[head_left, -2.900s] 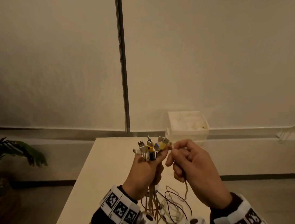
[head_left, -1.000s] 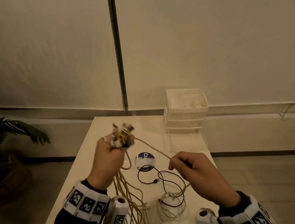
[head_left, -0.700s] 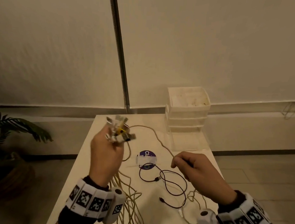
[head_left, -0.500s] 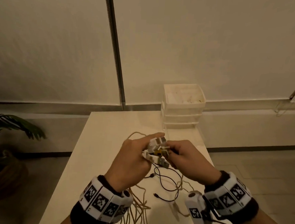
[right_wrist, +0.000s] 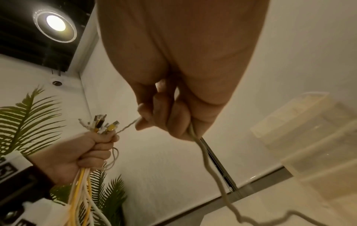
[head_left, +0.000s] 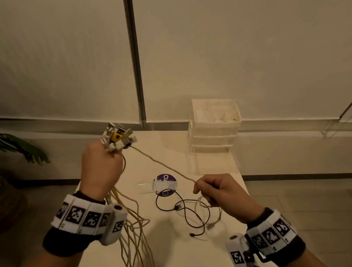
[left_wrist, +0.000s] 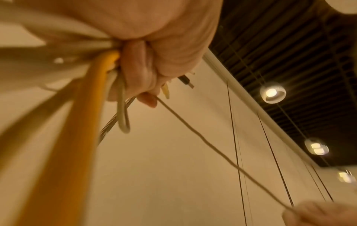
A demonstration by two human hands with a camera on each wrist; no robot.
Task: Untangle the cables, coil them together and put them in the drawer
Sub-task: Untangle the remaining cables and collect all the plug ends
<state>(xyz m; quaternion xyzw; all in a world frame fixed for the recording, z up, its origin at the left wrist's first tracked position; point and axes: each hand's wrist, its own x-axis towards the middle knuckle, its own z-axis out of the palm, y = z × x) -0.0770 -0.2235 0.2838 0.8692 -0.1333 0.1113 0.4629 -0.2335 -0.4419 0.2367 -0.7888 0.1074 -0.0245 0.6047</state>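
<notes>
We've got the cable bundle clamped in our left hand, fist curled round it, held up above the table; plugs fan out over the knuckles, incl. a yellow one, and the white + yellow strands hang down past the wrist toward the near table edge. One pale cable runs taut from the plug cluster across to our right hand, which pinches it btwn thumb and curled fingers; the rest of it drops below that hand and loops onto the table. A thin black cable lies loose on the tabletop, apart from both hands, next to a round purple sticker w/ tape over it. Stacked white drawer unit sits at the far right of the table, well apart from the bundle. Green plant off to the left, on the floor side.
</notes>
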